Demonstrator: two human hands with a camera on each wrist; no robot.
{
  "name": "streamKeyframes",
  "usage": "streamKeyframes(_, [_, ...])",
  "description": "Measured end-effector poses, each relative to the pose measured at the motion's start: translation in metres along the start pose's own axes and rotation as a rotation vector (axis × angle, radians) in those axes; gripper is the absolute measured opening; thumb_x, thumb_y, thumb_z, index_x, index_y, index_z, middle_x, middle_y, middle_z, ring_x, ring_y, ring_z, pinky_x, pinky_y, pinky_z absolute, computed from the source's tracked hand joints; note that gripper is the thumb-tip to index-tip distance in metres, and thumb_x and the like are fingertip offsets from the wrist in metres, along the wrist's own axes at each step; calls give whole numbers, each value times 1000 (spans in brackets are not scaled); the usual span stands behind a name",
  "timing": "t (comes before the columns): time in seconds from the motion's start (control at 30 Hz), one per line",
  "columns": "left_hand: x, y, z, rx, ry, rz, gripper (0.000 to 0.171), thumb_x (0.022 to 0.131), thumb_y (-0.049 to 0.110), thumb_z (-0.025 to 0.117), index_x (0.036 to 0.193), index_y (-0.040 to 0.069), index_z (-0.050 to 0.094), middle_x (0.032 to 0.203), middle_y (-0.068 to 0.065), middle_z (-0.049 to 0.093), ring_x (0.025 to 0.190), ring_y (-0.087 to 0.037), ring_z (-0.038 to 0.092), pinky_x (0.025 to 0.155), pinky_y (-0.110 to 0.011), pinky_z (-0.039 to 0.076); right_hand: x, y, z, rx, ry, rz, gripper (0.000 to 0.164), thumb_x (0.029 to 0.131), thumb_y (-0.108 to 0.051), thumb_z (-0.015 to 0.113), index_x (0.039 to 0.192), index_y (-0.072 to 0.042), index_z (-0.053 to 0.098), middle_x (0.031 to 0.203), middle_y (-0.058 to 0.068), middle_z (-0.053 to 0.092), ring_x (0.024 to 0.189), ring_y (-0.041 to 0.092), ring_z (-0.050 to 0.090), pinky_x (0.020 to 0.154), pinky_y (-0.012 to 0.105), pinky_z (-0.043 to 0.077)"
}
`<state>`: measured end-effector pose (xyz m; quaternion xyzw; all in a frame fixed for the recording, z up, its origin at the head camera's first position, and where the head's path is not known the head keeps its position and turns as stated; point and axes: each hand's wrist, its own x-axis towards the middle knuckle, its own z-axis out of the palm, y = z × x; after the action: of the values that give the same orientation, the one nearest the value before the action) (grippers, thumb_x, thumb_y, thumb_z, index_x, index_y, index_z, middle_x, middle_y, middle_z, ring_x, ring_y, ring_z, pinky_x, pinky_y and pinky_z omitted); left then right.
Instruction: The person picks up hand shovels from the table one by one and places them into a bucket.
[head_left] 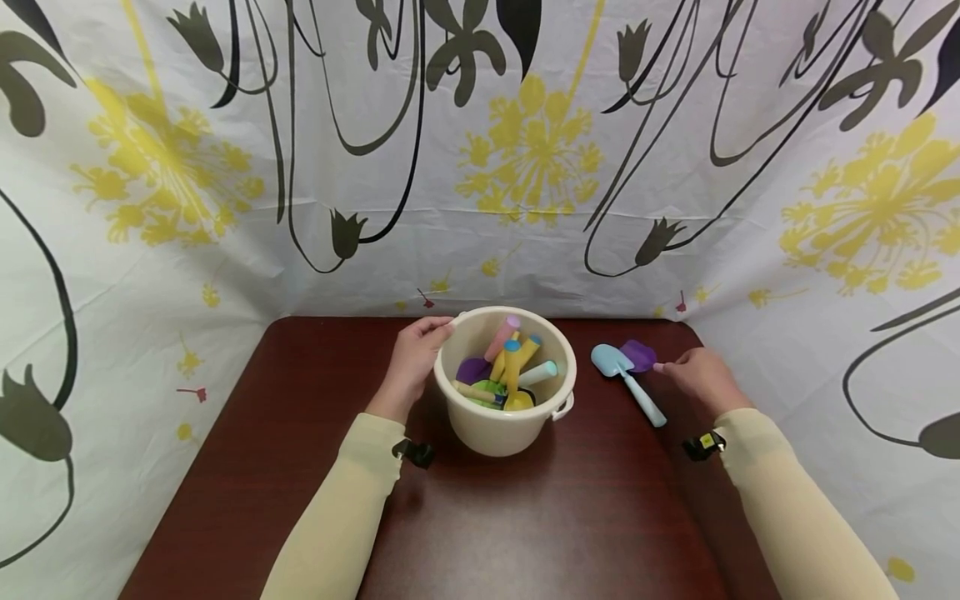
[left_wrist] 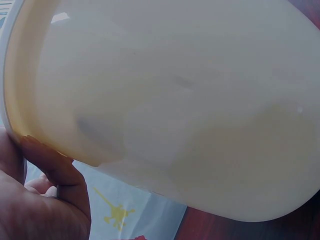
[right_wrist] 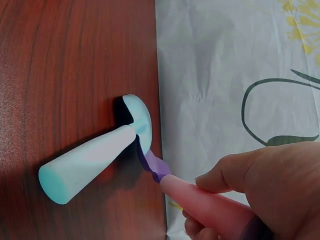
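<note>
My left hand (head_left: 415, 358) grips the rim of a cream plastic bucket (head_left: 495, 433) at its left side; thumb and fingers pinch the edge in the left wrist view. Inside the bucket stand several toy tools with yellow, pink and pale blue handles, among them a yellow-handled tool (head_left: 512, 362). At the table's right side my right hand (head_left: 705, 379) holds a toy shovel with a purple blade (head_left: 638, 356) by its pink handle (right_wrist: 205, 200). A light blue toy shovel (head_left: 637, 392) lies beside it, its blade overlapping the purple one.
The dark red-brown table (head_left: 570, 533) has its right edge just under my right hand. White floral sheeting (head_left: 450, 242) hangs behind and on both sides. A small white handle lug (head_left: 564, 406) sticks out on the bucket's right.
</note>
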<state>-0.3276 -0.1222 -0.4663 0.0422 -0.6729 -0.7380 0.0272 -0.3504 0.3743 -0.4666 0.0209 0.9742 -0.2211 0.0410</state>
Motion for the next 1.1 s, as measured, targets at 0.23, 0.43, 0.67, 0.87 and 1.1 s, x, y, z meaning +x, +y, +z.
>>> streamKeyframes(0.23, [-1,1,0,1,-4,-2,25,108,26,75,128,10,81,125,-14,76,109,-30,75,90,-42,65,2,0,-2,13,19,18,49,106,-40,69,71,-6,67,62,-1,48,66,25,52,59,37,43])
streamKeyframes(0.43, [-1,1,1,0,-9,0,27,108,26,75,129,9,80,126,-16,76,112,-33,74,92,-43,65,2,3,-4,17,56,-6,44,105,-36,68,76,-4,75,64,0,53,68,26,54,59,37,44])
streamKeyframes(0.67, [-1,0,0,5,-4,2,26,109,26,74,128,10,81,125,-14,76,109,-29,75,92,-43,65,-1,2,-9,21,92,-41,38,104,-29,67,84,-1,81,70,1,61,71,27,54,61,38,43])
streamKeyframes(0.87, [0,-2,0,-4,-6,3,27,109,26,75,129,10,80,126,-15,76,110,-30,75,94,-43,65,-3,0,-14,48,114,-31,38,107,-30,66,84,-2,80,83,7,78,69,26,51,61,39,42])
streamKeyframes(1.1, [0,-1,1,-4,-5,5,26,108,26,75,128,10,81,125,-14,76,110,-30,75,96,-46,64,-6,-1,-18,38,152,-16,41,107,-33,68,90,4,74,84,12,74,75,31,57,63,39,45])
